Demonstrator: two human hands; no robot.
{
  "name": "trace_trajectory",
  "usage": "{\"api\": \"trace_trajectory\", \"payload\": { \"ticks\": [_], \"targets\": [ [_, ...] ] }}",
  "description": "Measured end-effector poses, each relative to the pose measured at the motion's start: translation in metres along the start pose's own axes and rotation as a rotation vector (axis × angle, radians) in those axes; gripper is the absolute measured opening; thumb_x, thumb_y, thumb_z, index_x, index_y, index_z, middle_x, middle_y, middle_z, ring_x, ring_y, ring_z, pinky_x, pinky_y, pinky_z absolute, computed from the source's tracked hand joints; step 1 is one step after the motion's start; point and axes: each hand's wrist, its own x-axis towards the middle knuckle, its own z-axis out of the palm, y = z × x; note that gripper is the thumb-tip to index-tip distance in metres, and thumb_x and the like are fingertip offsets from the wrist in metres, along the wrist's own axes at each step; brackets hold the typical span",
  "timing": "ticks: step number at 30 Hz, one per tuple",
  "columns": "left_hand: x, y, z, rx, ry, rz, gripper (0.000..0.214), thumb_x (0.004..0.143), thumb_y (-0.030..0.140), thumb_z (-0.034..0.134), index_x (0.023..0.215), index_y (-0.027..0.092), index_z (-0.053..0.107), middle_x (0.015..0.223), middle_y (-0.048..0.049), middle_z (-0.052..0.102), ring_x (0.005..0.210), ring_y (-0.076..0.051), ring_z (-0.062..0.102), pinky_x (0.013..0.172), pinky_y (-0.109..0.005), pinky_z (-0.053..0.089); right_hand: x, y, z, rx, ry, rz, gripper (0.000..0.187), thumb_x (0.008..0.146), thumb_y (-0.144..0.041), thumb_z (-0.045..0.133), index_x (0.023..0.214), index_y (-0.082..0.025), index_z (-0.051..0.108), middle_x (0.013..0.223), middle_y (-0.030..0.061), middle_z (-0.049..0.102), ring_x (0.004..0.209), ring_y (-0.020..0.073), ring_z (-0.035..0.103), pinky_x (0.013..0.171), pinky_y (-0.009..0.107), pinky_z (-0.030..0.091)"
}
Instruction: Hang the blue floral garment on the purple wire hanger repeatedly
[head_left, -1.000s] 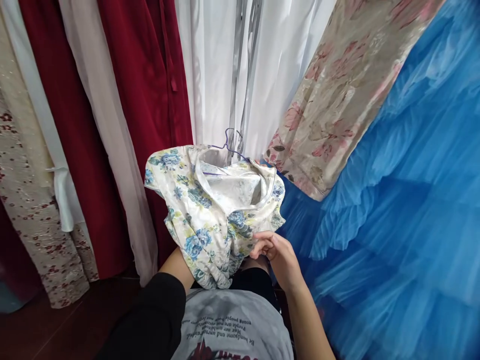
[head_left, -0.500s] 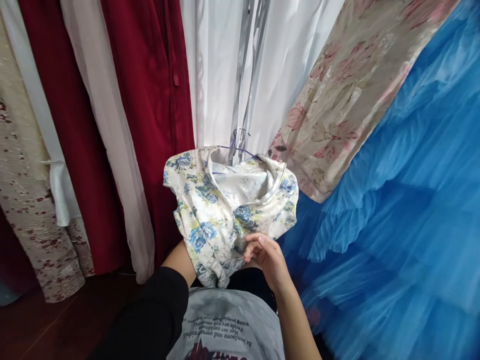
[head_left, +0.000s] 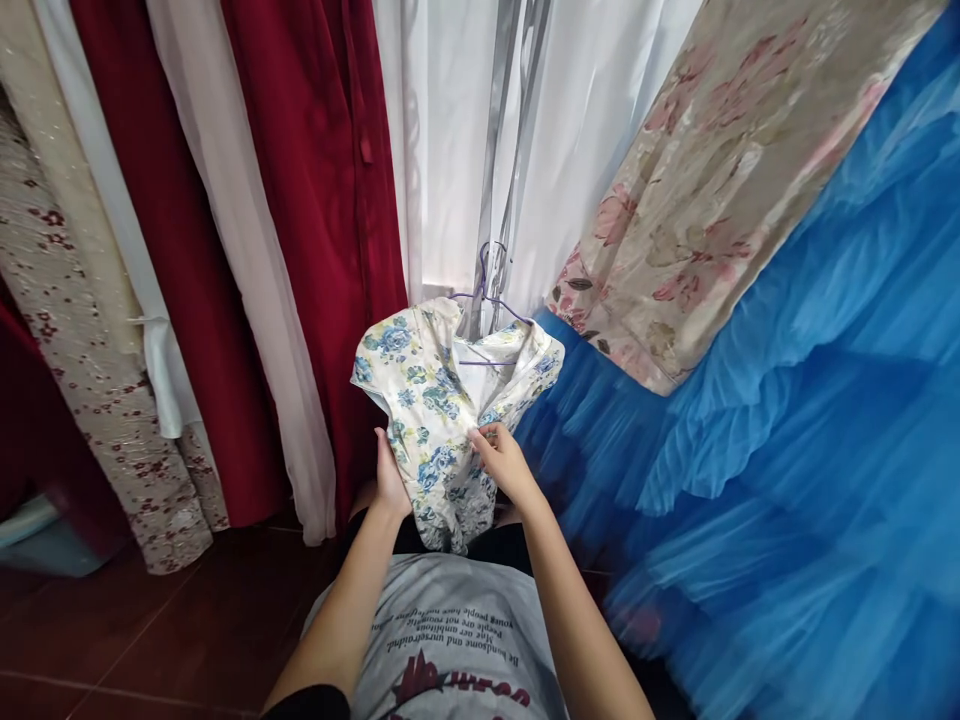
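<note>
A white blouse (head_left: 427, 400) with blue roses and yellow-green leaves hangs in front of me on a thin purple hanger (head_left: 484, 290). Its V-neck gapes at the top, and the lower part bunches near my lap. My right hand (head_left: 506, 462) pinches the front edge just below the neckline between thumb and fingers. At the blouse's left side is my left hand (head_left: 391, 480), its thumb pointing up beside the fabric. The fingers of that hand are hidden behind the cloth.
Long garments hang all around: dark red cloth (head_left: 315, 200), white fabric (head_left: 450, 150) with grey ribbons (head_left: 504, 150), a beige floral garment (head_left: 697, 200) and a blue tulle dress (head_left: 810, 480). A pale basin (head_left: 56, 540) stands on the dark tiled floor (head_left: 180, 630) at left.
My left hand has come out from behind the blouse to its left edge. My right hand has moved up and closed on the front edge. The blouse now hangs straighter.
</note>
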Motion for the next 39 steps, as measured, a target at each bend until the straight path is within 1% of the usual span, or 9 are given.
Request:
{"api": "trace_trajectory", "payload": {
  "ticks": [6,15,21,22,24,27,29,33,39],
  "targets": [
    [-0.006,-0.006,0.000,0.362,0.211,0.042,0.066,0.069,0.022,0.086,0.131,0.016,0.065,0.118,-0.0111,0.076,0.115,-0.031,0.070,0.105,-0.043,0.054,0.015,0.006,0.015,-0.066,0.049,-0.062,0.024,0.081,-0.043,0.067,0.074,-0.022,0.058,0.062,-0.0001,0.062,0.058,0.0175,0.056,0.055,0.028,0.044],
    [0.000,-0.011,-0.014,0.463,0.221,0.062,0.049,0.073,0.027,0.083,0.119,0.014,0.070,0.110,-0.0129,0.077,0.108,-0.032,0.072,0.102,-0.046,0.055,0.021,0.009,0.018,-0.122,0.056,-0.073,0.031,0.078,-0.033,0.057,0.052,-0.022,0.045,0.045,-0.0052,0.042,0.046,0.0106,0.037,0.046,0.024,0.027],
    [0.001,-0.003,-0.025,1.015,0.488,0.714,0.073,0.077,0.028,0.078,0.143,0.018,0.047,0.146,-0.0192,0.054,0.135,-0.033,0.052,0.112,-0.050,0.042,-0.005,0.013,-0.006,-0.072,0.115,-0.055,0.023,0.073,-0.031,0.056,0.053,-0.019,0.055,0.043,-0.0044,0.044,0.044,0.0099,0.035,0.045,0.024,0.025],
    [-0.001,-0.002,-0.020,1.132,0.471,0.822,0.074,0.077,0.025,0.078,0.144,0.020,0.046,0.150,-0.0188,0.049,0.140,-0.034,0.047,0.115,-0.050,0.039,-0.010,0.010,-0.010,-0.066,0.118,-0.050,0.022,0.072,-0.031,0.057,0.053,-0.019,0.056,0.043,-0.0043,0.044,0.043,0.0098,0.034,0.045,0.024,0.025],
    [-0.004,-0.003,-0.004,1.405,0.240,0.952,0.063,0.082,0.022,0.073,0.141,0.024,0.051,0.149,-0.0156,0.050,0.141,-0.033,0.044,0.118,-0.050,0.035,-0.016,0.002,-0.014,-0.059,0.108,-0.048,0.021,0.071,-0.029,0.059,0.053,-0.018,0.057,0.042,-0.0043,0.044,0.042,0.0094,0.033,0.045,0.024,0.024],
    [-0.002,-0.007,0.027,1.640,-0.349,0.839,0.044,0.093,0.019,0.060,0.136,0.031,0.059,0.139,-0.0091,0.061,0.132,-0.028,0.054,0.115,-0.047,0.038,-0.023,-0.015,-0.016,-0.051,0.071,-0.075,0.021,0.071,-0.028,0.062,0.053,-0.018,0.055,0.044,-0.0040,0.047,0.043,0.0092,0.035,0.046,0.025,0.025],
    [0.005,-0.010,0.041,1.641,-0.550,0.728,0.038,0.097,0.020,0.055,0.133,0.031,0.063,0.127,-0.0084,0.068,0.121,-0.027,0.061,0.106,-0.044,0.046,-0.025,-0.025,-0.015,-0.042,0.056,-0.101,0.023,0.072,-0.027,0.063,0.053,-0.019,0.054,0.046,-0.0041,0.048,0.045,0.0092,0.035,0.047,0.025,0.025],
    [0.019,-0.010,0.046,1.611,-0.576,0.663,0.031,0.099,0.022,0.051,0.122,0.027,0.072,0.105,-0.0092,0.074,0.102,-0.026,0.067,0.093,-0.040,0.052,-0.028,-0.032,-0.017,0.017,0.054,-0.138,0.027,0.078,-0.035,0.064,0.058,-0.020,0.053,0.049,-0.0050,0.047,0.047,0.0102,0.037,0.049,0.025,0.029],
    [0.019,-0.007,0.040,1.464,-0.575,0.652,0.030,0.098,0.025,0.056,0.120,0.027,0.076,0.108,-0.0091,0.075,0.099,-0.023,0.071,0.089,-0.035,0.055,-0.024,-0.007,-0.022,0.052,-0.016,-0.260,0.027,0.071,-0.033,0.080,0.084,-0.020,0.060,0.079,0.0011,0.066,0.071,0.0174,0.060,0.067,0.028,0.048]
  ]
}}
